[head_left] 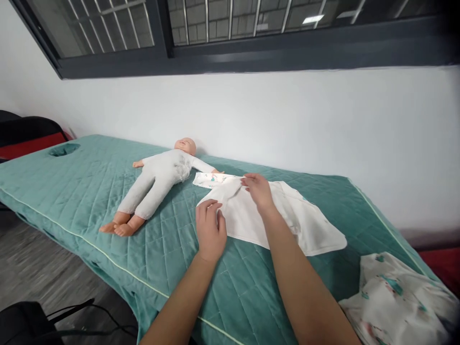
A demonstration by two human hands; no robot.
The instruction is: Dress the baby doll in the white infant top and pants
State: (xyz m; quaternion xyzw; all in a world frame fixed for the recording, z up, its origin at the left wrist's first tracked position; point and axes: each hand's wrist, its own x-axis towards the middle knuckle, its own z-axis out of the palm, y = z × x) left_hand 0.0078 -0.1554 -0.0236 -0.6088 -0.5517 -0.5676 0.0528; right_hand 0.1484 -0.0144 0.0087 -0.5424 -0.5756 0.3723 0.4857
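Note:
A white baby shirt (247, 220) with a small print on its sleeve lies spread on the green quilted bed cover (172, 258). My right hand (259, 191) pinches the shirt's cloth near its upper edge. At the shirt's left edge rests my left hand (211, 230), its fingers loosely bent over the cloth and its thumb apart from them. To the left of the shirt, a baby doll (161, 172) with a white cloth body lies on its back, arms spread. One doll hand is close to the shirt's sleeve.
A crumpled white printed cloth (402, 302) lies at the bed's near right corner. The bed has a face hole (64, 149) at its far left. Behind it is a white wall with a barred window (230, 28). A black bag (28, 323) and cables are at lower left.

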